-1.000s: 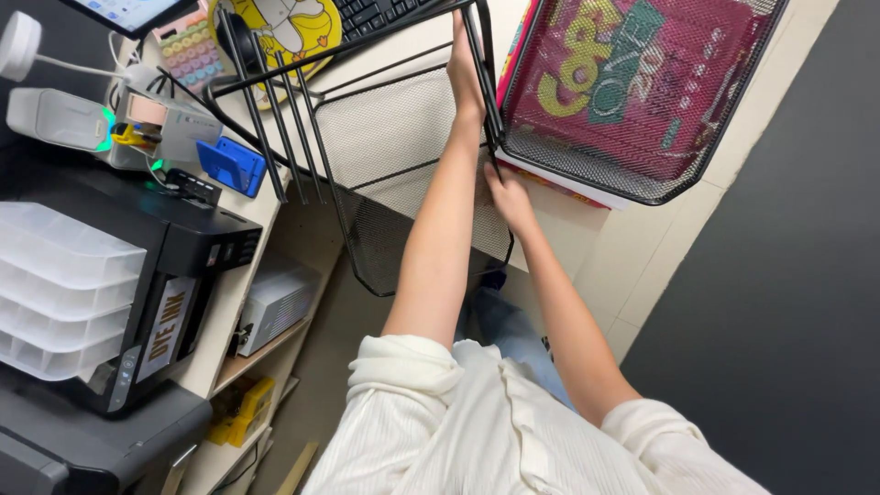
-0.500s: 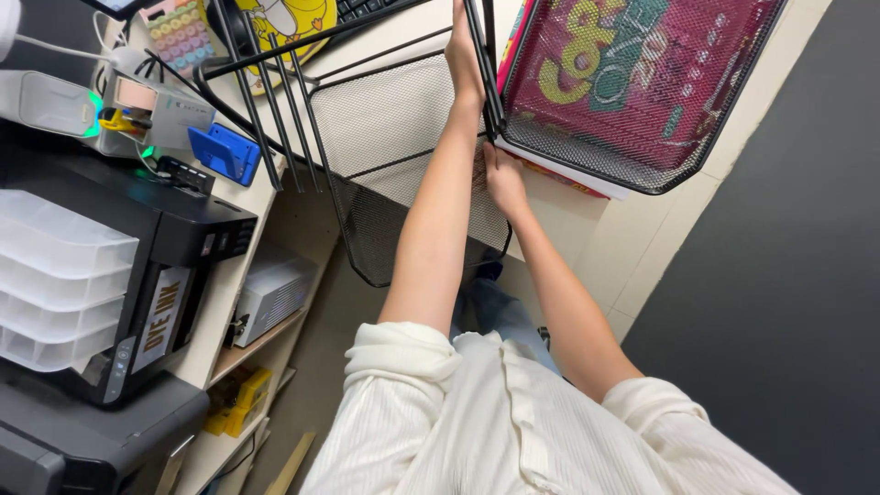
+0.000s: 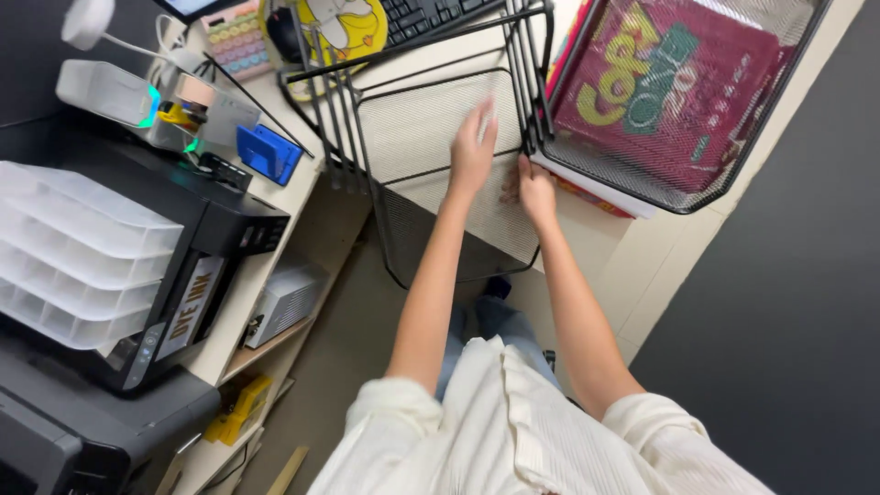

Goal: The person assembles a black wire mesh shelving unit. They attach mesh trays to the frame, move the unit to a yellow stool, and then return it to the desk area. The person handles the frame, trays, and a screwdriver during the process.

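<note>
1. Black wire mesh made up the tray (image 3: 431, 174) under both hands; it lay at the desk's front edge, its near end overhanging the floor, its long axis running from the person toward the keyboard (image 3: 431, 14) at the back.
2. The left hand (image 3: 472, 151) lay flat on the mesh floor, fingers stretched out and close together, gripping nothing.
3. The right hand (image 3: 534, 188) sat at the tray's right edge by the black wire frame (image 3: 532, 87); its fingers were curled, but I could not tell whether they pinched the rim or only rested on it.
4. Just right of the frame, a second mesh basket (image 3: 733, 183) tilted toward the camera and held a flat maroon package (image 3: 678, 92) with large yellow and green lettering, white sheets beneath it.
5. Behind the tray lay a round yellow mat (image 3: 335, 27) with a cartoon figure.
6. To the left stood a small blue box (image 3: 268, 154), a black printer (image 3: 197, 238) bearing a narrow white label strip on its front, and a stack of clear plastic trays (image 3: 78, 252).
7. A yellow packet (image 3: 236, 410) lay on a low shelf below.
</note>
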